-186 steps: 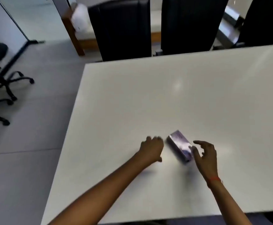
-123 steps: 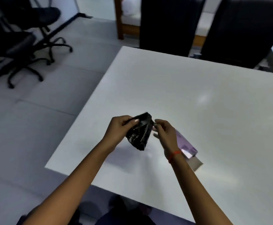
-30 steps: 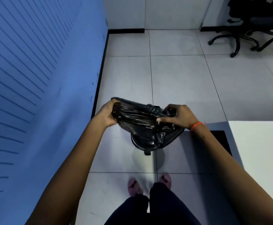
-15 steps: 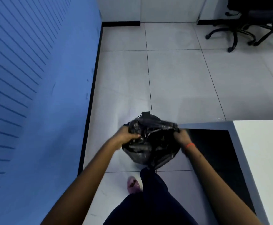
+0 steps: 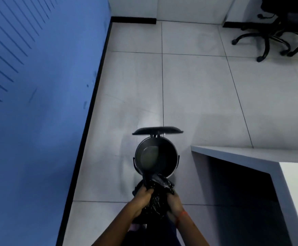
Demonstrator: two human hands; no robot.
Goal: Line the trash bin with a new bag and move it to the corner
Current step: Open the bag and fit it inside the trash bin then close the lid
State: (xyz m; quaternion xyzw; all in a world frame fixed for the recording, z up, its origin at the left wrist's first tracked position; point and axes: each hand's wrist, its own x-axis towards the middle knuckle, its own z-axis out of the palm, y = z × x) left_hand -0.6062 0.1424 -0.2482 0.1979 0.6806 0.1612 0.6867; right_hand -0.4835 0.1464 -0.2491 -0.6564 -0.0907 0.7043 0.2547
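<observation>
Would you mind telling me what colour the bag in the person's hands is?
The bag is glossy black, seen in the head view, the only one.

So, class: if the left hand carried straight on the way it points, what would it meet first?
Probably the near rim of the open bin, just beyond the left hand and the bag it holds; depth is uncertain.

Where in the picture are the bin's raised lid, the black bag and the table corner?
lid point(image 5: 157, 130): head view, middle of its upturned edge.
black bag point(image 5: 156, 194): head view, bunched plastic between the hands.
table point(image 5: 215, 152): head view, bare grey edge.
</observation>
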